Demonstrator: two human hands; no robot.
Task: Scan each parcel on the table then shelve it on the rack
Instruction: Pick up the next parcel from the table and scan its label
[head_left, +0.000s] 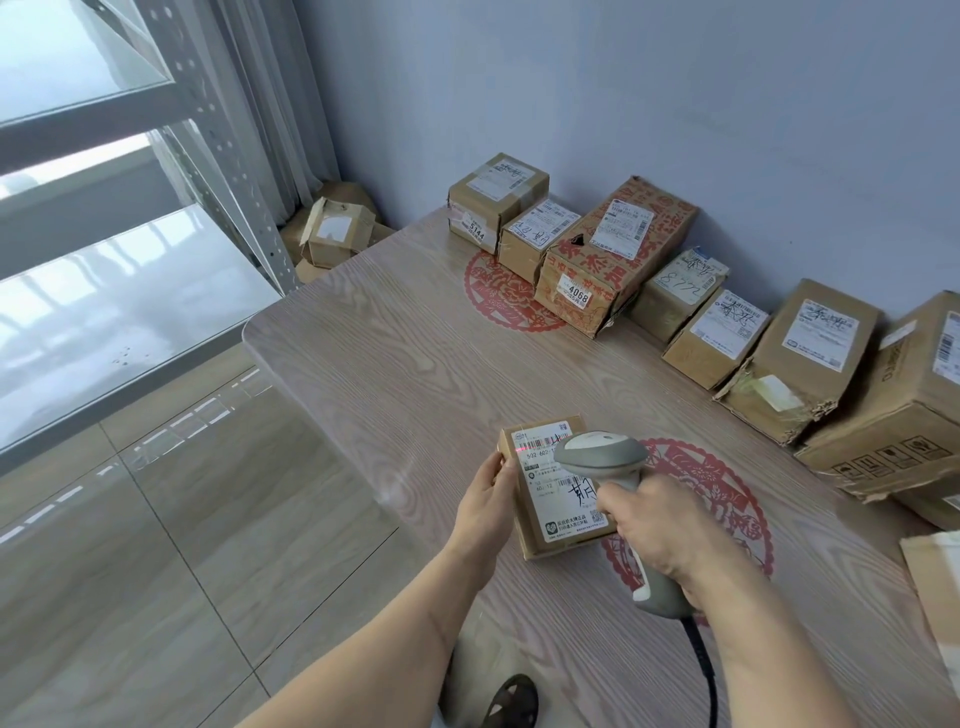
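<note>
Small parcel lay flat on the table near its front edge, long axis running away from the person. Left hand gripped its left edge; right hand was wrapped round the scanner, red line on the label's top barcode. Rack stood off left, so the left hand was nearer for shelving.

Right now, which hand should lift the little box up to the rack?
The left hand, probably. It already holds the small parcel by its left edge, and the rack stands on that side. The right hand is busy gripping the scanner.
</note>
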